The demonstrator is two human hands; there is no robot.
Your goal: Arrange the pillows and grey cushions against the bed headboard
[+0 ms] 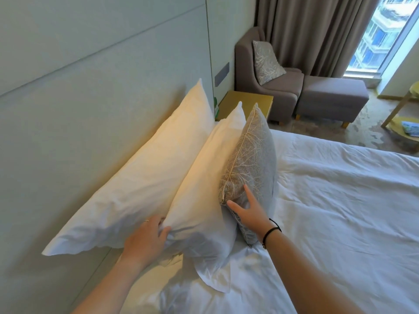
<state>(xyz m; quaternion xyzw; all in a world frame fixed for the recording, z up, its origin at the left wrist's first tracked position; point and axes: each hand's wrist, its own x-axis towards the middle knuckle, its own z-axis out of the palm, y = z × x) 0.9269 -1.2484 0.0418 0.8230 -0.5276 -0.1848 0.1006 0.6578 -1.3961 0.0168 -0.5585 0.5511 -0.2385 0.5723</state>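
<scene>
Hands spread: left (145, 240) gripping pillow (199, 200) (fingers curled), right (248, 214) pressing cushion (251, 159).

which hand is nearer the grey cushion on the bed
Right. The right hand rests on the grey cushion at its near lower end. The left hand grips the front white pillow, beside the cushion, not touching it.
</scene>
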